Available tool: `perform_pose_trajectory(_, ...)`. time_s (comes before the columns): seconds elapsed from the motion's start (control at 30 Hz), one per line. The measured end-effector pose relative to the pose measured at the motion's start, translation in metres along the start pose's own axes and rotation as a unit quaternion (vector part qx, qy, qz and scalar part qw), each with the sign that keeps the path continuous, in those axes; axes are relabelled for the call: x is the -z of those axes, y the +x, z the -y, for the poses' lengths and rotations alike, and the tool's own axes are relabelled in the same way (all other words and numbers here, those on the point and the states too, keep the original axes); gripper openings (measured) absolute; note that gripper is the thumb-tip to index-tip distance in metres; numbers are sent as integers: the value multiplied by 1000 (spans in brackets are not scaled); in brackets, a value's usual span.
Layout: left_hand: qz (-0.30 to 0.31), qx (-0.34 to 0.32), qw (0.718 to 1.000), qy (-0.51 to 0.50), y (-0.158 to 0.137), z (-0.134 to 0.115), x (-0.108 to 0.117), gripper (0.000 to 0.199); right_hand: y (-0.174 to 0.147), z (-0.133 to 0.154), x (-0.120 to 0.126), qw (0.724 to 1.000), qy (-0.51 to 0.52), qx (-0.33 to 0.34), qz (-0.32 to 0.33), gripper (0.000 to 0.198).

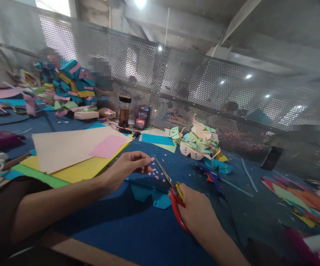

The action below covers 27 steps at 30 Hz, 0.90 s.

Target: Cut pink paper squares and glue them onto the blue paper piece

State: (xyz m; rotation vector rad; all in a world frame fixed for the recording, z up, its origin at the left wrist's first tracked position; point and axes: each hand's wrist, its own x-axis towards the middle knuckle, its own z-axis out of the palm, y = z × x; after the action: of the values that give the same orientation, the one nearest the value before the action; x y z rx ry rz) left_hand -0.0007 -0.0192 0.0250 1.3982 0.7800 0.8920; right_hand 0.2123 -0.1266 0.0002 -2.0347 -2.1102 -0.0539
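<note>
My right hand (pixel 197 208) is wrapped round the red and yellow handles of a pair of scissors (pixel 178 212), whose blades point up and left. Just left of the blade tips, my left hand (pixel 133 163) pinches a tiny pink paper piece (pixel 152 160) between thumb and fingertips. Several small pink paper squares (pixel 156 173) lie scattered on the blue tabletop below the blades. Nearer to me, a folded blue paper shape (pixel 151 195) with a notched edge rests between the two hands.
Large paper sheets (pixel 65 147) are stacked on the left. A heap of folded paper shapes (pixel 198 140) lies behind the scissors, with a blue glue gun (pixel 211 177) to the right. At the back stand a jar (pixel 124 112) and a perforated metal screen (pixel 160 81).
</note>
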Motion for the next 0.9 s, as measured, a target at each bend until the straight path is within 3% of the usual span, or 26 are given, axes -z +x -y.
perform_pose_trajectory(0.2,-9,0,1000,-9,0,-2,-1,19,-1,0,1,1000,1,4,-27,21)
perform_pose_trajectory(0.63,-21,-17,1000,-12,-2,-5,-2,22,-2,6,7,1000,12,-11,11,22)
perform_pose_trajectory(0.9,-26,-24,999,-10,0,-3,-1,22,-2,5,5,1000,7,-4,0,22)
